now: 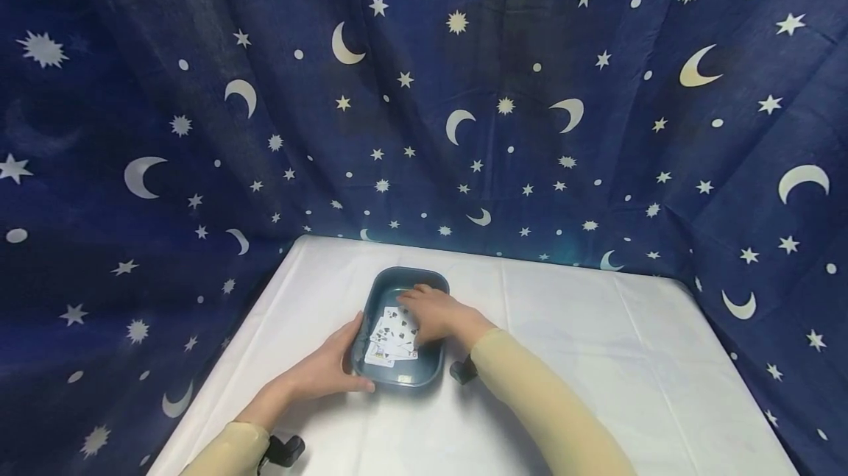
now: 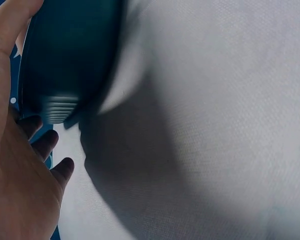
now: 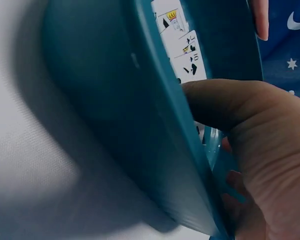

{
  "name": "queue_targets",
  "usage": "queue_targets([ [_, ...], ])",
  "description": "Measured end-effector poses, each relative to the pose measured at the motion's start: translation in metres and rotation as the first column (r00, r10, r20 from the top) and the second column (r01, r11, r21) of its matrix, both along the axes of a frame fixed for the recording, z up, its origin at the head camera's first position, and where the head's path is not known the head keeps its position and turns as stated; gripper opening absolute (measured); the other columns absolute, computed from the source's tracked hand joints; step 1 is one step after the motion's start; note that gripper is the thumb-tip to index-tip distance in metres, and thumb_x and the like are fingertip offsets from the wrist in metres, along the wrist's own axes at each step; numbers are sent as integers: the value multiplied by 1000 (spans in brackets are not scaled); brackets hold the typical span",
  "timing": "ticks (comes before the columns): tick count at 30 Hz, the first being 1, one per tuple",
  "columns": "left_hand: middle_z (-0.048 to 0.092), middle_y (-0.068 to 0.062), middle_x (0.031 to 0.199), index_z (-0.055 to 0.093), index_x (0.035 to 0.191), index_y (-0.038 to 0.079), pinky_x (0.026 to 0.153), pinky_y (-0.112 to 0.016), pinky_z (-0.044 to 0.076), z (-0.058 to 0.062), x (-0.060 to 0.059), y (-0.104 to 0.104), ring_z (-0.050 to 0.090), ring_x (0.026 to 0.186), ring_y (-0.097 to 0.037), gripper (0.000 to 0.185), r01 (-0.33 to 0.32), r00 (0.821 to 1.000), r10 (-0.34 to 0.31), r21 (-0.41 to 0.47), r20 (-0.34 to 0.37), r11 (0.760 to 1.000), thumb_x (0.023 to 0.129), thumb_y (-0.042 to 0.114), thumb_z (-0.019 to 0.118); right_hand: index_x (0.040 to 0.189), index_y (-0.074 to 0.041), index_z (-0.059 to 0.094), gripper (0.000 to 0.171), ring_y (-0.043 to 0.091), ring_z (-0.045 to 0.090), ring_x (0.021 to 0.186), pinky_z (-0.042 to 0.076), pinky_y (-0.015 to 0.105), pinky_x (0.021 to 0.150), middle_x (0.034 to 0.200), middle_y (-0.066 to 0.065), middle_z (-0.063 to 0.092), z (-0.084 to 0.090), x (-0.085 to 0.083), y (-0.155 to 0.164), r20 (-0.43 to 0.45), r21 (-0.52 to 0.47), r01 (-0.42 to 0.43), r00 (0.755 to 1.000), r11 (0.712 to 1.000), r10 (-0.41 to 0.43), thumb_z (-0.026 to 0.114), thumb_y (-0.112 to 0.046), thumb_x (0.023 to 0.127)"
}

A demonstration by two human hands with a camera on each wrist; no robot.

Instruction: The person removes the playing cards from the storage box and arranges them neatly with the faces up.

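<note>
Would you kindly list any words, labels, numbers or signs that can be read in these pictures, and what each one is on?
No words, brands or labels are readable in any view.
Playing cards in the blue tray: black suit pips show, but the corner indices are too small to read.
Playing cards, right wrist view: black pips and a crowned court figure; corner characters too blurred to read.
Curtain: only printed moons, stars and dots.

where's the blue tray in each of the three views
Head: the blue tray sits on the white tablecloth, centre, the left hand holding its near-left rim and the right hand inside on the playing cards.
Left wrist: its outer wall fills the upper left, beside the left hand.
Right wrist: its wall runs diagonally through the middle, cards inside.
Shared landmark: the white tablecloth.
</note>
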State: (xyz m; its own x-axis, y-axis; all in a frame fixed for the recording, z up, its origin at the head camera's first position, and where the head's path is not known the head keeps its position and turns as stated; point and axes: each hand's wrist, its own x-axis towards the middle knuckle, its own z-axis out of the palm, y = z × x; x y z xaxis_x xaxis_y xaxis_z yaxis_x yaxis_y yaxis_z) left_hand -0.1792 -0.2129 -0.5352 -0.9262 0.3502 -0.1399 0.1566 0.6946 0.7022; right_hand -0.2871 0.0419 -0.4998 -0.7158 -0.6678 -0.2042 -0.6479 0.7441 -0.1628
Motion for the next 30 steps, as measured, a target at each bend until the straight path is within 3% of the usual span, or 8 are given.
queue_targets([
  [10, 13, -13, 170, 5, 166, 10, 124, -53, 18, -2, -1, -1, 14, 155, -34, 135, 18, 1000, -18, 57, -7, 998, 71, 61, 88, 156, -18, 45, 97, 25, 35, 148, 29, 40, 123, 157, -1, 46, 1, -4, -8, 29, 39, -4, 1000, 999, 3, 91, -36, 72],
  [18, 9, -10, 171, 3, 166, 14, 124, -52, 17, -4, 0, 1, 13, 156, -32, 133, -2, 999, -1, 95, 35, 995, 73, 55, 89, 155, -17, 46, 97, 27, 38, 145, 32, 43, 121, 156, 1, 47, 2, -4, -9, 40, 46, 2, 999, 999, -4, 92, -36, 71],
  [30, 10, -8, 171, 4, 166, 16, 124, -52, 16, -5, 2, 2, 13, 156, -30, 130, -28, 999, 23, 110, 45, 993, 75, 52, 89, 152, -16, 51, 91, 24, 40, 143, 31, 42, 122, 153, 2, 49, -4, -6, -7, 28, 52, 2, 1000, 999, -4, 91, -40, 73],
])
